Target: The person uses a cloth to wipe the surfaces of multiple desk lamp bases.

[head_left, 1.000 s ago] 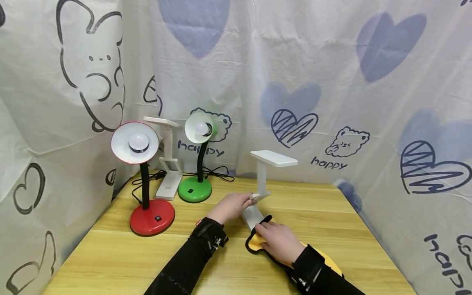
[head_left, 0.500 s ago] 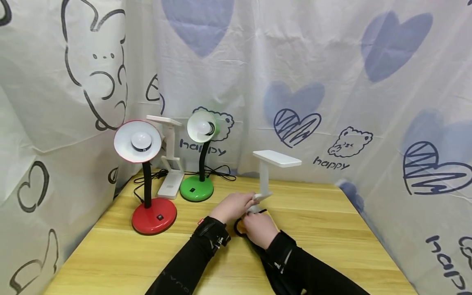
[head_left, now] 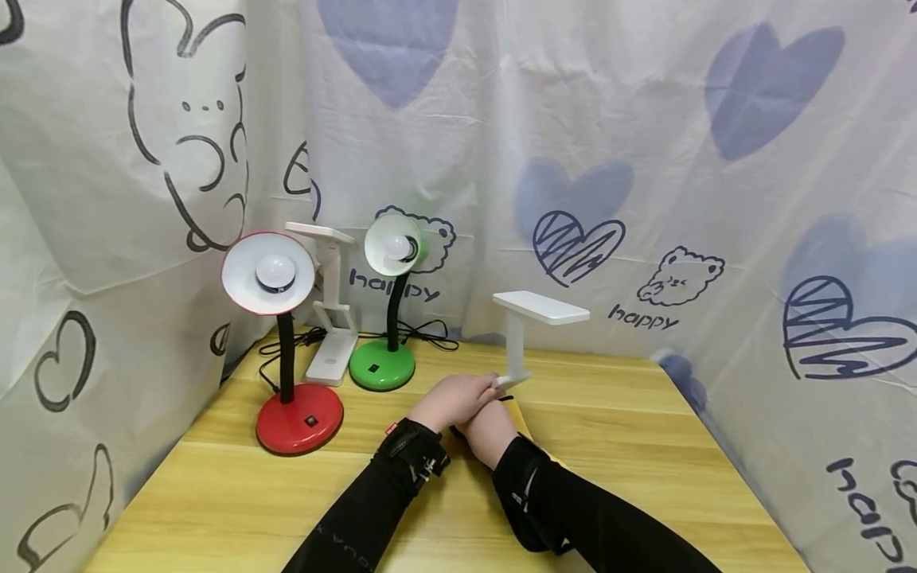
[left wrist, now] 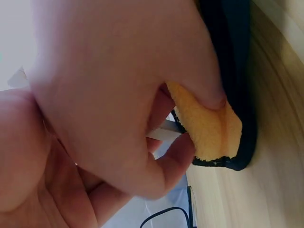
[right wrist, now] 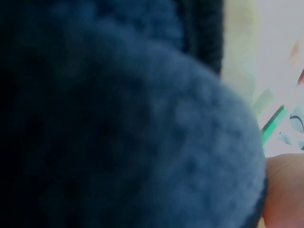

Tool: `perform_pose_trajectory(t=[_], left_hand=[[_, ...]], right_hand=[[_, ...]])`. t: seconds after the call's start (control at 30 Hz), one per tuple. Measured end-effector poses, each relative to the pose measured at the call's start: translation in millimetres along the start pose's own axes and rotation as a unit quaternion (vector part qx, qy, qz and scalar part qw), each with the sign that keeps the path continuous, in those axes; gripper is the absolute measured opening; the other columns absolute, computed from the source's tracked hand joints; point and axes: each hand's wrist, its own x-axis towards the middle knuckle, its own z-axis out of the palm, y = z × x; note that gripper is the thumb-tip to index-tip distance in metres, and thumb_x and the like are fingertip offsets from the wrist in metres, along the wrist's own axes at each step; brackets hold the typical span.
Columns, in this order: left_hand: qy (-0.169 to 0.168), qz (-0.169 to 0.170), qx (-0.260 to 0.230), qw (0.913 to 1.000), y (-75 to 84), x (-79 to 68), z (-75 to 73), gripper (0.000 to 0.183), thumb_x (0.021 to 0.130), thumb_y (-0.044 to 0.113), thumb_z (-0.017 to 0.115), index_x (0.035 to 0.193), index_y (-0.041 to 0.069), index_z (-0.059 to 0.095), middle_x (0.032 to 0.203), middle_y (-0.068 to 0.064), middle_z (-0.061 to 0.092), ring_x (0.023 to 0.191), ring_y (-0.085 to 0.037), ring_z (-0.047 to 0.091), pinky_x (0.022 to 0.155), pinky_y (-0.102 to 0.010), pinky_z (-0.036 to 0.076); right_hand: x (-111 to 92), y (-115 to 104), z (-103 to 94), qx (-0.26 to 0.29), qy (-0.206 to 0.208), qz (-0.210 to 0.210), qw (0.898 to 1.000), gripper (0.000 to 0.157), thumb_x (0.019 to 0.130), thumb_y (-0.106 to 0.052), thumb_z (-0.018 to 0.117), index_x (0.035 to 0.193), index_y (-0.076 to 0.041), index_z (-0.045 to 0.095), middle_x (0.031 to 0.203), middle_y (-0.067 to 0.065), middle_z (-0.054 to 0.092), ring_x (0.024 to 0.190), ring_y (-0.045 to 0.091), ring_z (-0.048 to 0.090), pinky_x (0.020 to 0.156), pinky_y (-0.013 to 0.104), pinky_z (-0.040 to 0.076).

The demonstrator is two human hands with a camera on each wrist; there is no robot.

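A white desk lamp (head_left: 540, 308) with a flat, rectangular head stands in front of me in the head view. My left hand (head_left: 451, 402) holds it low down, at the joint below its upright arm. Just under that, my right hand (head_left: 490, 434) grips a cleaning cloth (left wrist: 204, 123), fluffy yellow with black edging, over the lamp's base. The two hands overlap and hide most of the base. In the left wrist view, right-hand fingers and thumb curl round the cloth, with a sliver of the lamp (left wrist: 165, 131) between them. Dark blue plush fabric (right wrist: 142, 123) fills most of the right wrist view.
On the left of the wooden table (head_left: 630, 446) stand a red lamp (head_left: 299, 420), a green lamp (head_left: 382, 366) and a second white lamp (head_left: 332, 358). Black cords (head_left: 430, 338) lie behind them. A printed curtain (head_left: 473, 159) closes off the back and sides.
The right hand has slid the cloth leftward and away from me along the lamp's base, up under the left hand. The left hand has kept its hold on the lamp.
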Motion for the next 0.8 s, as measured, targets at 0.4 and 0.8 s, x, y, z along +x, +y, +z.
perform_pose_trajectory(t=[0.4, 0.8], left_hand=[[-0.009, -0.01, 0.021, 0.9997, 5.0, -0.4, -0.9, 0.03, 0.103, 0.05, 0.033, 0.109, 0.032, 0.056, 0.086, 0.008, 0.063, 0.076, -0.013, 0.06, 0.066, -0.035, 0.045], [-0.003, -0.015, 0.012, 0.9998, 7.2, 0.7, 0.4, 0.029, 0.101, 0.052, 0.036, 0.101, 0.03, 0.054, 0.081, 0.007, 0.06, 0.071, -0.013, 0.056, 0.063, -0.035, 0.045]], right_hand=[[-19.6, 10.4, -29.1, -0.043, -0.033, -0.088, 0.995, 0.021, 0.077, -0.02, 0.074, 0.062, -0.021, 0.06, 0.064, -0.005, 0.061, 0.059, 0.014, 0.059, 0.048, 0.034, 0.047], [-49.9, 23.1, -76.3, -0.055, -0.177, -0.135, 0.973, 0.015, 0.08, -0.033, 0.077, 0.071, -0.024, 0.07, 0.067, -0.006, 0.062, 0.052, 0.011, 0.056, 0.042, 0.03, 0.043]])
